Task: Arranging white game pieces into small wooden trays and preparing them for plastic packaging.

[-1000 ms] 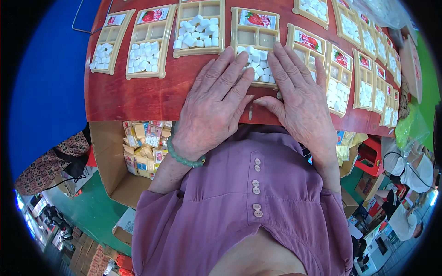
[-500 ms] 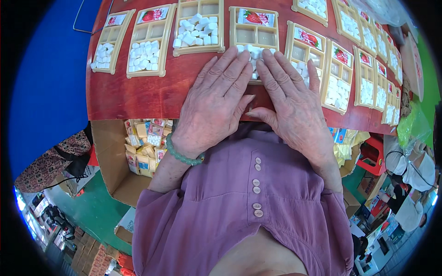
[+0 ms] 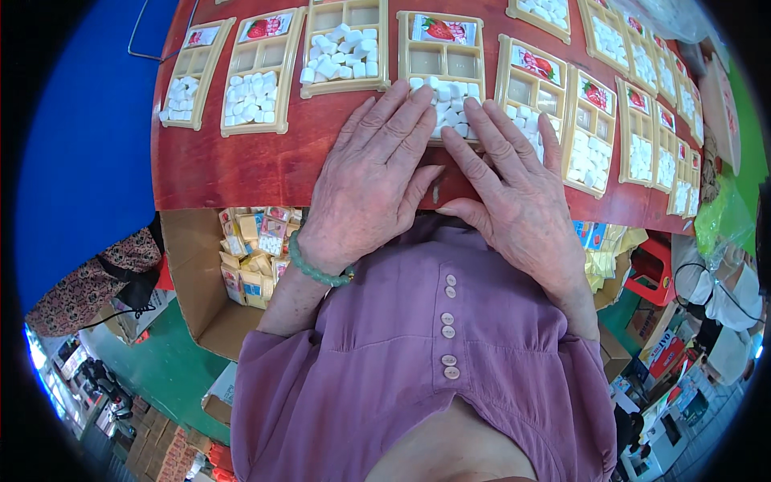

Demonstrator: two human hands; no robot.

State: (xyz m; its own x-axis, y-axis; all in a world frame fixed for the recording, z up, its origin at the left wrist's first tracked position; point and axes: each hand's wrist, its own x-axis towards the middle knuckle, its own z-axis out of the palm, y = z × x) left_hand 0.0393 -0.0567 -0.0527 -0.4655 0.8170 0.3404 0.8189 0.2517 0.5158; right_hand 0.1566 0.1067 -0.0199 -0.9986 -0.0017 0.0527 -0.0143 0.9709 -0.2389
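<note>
- Currently both hands over the near end of the middle tray [image 3: 425, 63], palms down, nothing pinched.
- Left hand [image 3: 361, 181]: fingers [image 3: 398, 127] extended, lying close side by side, thumb out toward the right hand. Tips at the tray's near-left corner.
- Right hand [image 3: 524, 197]: fingers fanned apart, thumb pointing left. Index and middle tips at the tray's near-right part; the rest reach over the near end of the tray just right [image 3: 520, 86].
- Contact: can't tell if tips touch the tray or hover just above.
- Middle tray sits near the front edge of the red surface [image 3: 229, 173], between the hands. Strawberry-print sachet [image 3: 443, 30] at far end, two bare compartments, then white pieces [image 3: 451, 103] filling the near one.
- Similar beige trays line up both sides; three to the left [image 3: 365, 15], a denser group to the right.
- Green bead bracelet [image 3: 316, 273] on left wrist.
- Below the surface, left: open cardboard box [image 3: 186, 265] holding small packs [image 3: 257, 249].
- Far right: red plastic stool [image 3: 652, 273].
</note>
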